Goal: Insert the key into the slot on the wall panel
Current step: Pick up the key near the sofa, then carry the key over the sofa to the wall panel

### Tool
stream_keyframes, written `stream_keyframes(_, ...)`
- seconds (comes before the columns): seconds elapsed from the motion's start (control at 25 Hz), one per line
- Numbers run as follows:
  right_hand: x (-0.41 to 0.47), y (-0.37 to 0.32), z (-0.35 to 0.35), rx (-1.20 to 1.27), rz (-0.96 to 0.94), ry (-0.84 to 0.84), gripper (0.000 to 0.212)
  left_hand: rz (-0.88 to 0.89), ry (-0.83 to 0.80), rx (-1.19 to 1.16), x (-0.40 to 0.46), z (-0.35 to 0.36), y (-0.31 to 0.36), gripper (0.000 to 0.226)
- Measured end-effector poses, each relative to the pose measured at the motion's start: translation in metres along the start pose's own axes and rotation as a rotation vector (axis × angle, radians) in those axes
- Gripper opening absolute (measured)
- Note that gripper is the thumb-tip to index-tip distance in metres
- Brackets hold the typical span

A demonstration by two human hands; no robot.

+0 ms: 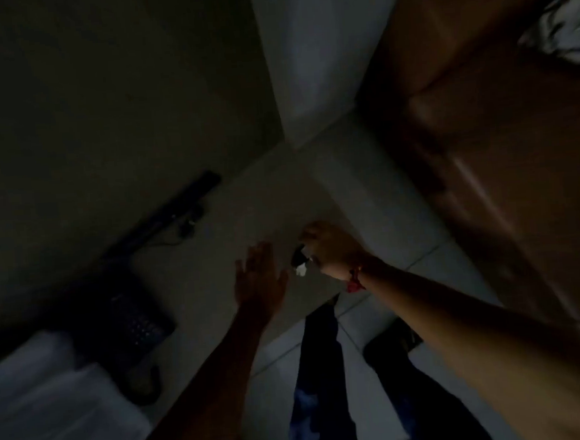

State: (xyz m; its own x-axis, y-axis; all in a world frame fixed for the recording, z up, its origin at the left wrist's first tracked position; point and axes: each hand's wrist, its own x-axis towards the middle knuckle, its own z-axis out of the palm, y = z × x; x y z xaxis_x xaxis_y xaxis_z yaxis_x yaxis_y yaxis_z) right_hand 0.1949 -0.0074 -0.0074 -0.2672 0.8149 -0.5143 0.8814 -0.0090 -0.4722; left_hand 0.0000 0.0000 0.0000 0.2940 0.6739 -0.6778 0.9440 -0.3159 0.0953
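The room is very dark and the frame is blurred. My right hand [331, 247] is stretched forward, closed around a small dark key with a white tag [300, 262] that sticks out on its left side. A red band sits on that wrist. My left hand [260, 280] is held flat beside it, fingers spread, a short gap left of the key, holding nothing. Both hands hover in front of a pale wall surface. The wall panel and its slot cannot be made out in this view.
A brown wooden door [503, 143] fills the right side. A long dark bar [165, 218] with a cable hangs on the left wall above a dark mesh basket [131, 320]. White cloth [54, 401] lies at bottom left. Pale floor tiles [367, 321] and my legs show below.
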Motion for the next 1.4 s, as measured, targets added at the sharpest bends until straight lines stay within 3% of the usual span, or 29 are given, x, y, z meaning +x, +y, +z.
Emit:
stream_keyframes(0.2, 0.025, -0.008, 0.058, -0.179, -0.107, 0.086, 0.037, -0.059, 0.056, -0.002, 0.005, 0.038, -0.018, 0.074)
stream_keyframes(0.44, 0.030, -0.003, 0.068, -0.102, 0.006, 0.057, 0.036, -0.031, 0.094, 0.037, 0.017, 0.036, -0.016, 0.073)
stream_keyframes(0.52, 0.024, 0.001, 0.060, 0.002, 0.053, 0.070, 0.027, -0.013, 0.123, 0.037, 0.021, 0.028, -0.011, 0.072)
stream_keyframes(0.64, 0.002, 0.009, 0.025, 0.299, 0.153, 0.227, 0.009, 0.057, 0.195, 0.037, 0.019, -0.002, 0.007, 0.069)
stream_keyframes(0.8, -0.045, 0.020, -0.058, 0.360, 0.251, 0.458, 0.005, 0.211, 0.376, 0.057, 0.010, -0.076, 0.051, 0.065)
stream_keyframes(1.04, -0.178, 0.038, -0.241, 0.515, 0.407, 0.837, 0.007, 0.463, 0.560, 0.100, -0.031, -0.252, 0.188, 0.065)
stream_keyframes(1.24, -0.357, 0.050, -0.376, 0.456, 0.446, 1.172, 0.007, 0.771, 0.785, 0.121, -0.128, -0.385, 0.343, 0.059)
stream_keyframes(1.4, -0.519, 0.060, -0.446, 0.348, 0.464, 1.395, 0.004, 0.952, 0.834, 0.124, -0.222, -0.460, 0.481, 0.063)
